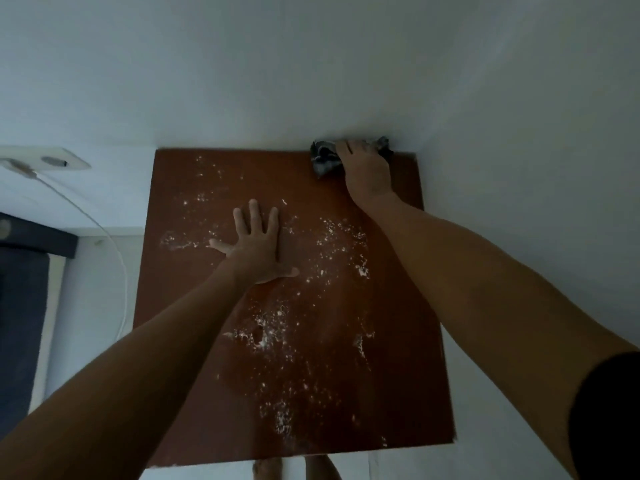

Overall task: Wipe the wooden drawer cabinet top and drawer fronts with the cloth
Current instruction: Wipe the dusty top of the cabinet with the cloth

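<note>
Seemingly cloth (323,157) under right grip (367,168).

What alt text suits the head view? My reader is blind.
The right hand presses a dark cloth on the far right corner of a brown cabinet top speckled with white dust. The left hand lies flat mid-top, against white walls.
</note>
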